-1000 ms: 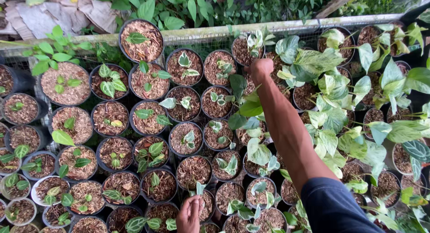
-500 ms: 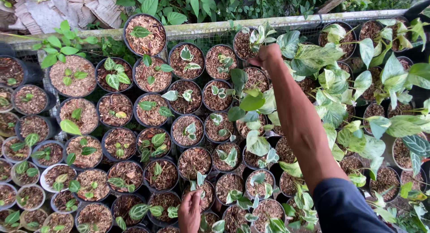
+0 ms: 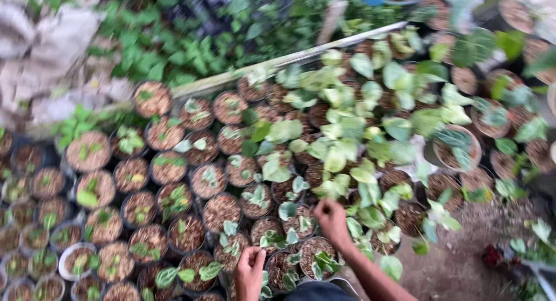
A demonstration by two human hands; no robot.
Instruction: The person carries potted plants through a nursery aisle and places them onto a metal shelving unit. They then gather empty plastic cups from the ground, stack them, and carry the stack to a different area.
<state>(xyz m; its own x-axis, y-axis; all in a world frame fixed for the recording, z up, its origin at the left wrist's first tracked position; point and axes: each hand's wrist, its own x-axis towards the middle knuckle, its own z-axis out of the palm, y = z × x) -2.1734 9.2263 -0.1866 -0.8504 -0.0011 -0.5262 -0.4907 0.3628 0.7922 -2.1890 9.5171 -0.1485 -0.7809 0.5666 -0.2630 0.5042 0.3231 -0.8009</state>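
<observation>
where pots crowd, two hands [image 3: 289, 249] (bare)

Pots [image 3: 222, 211]: black rims, filled with speckled reddish-brown and tan mulch. One pot near left [image 3: 76, 260] has a white rim. Small plants [image 3: 174, 198] on left: mid-green leaves, some marked with pale cream patches. Leafy plants [image 3: 347, 133] on right: light green to yellowish-white, variegated. Far foliage [image 3: 168, 46]: darker plain green. Rail [image 3: 289, 61] along far edge: pale grey-white. Cloth or sacking [image 3: 52, 58] far left: beige-grey. Ground [image 3: 457, 260] near right: brown soil, a small red object [image 3: 494, 256] on it.
</observation>
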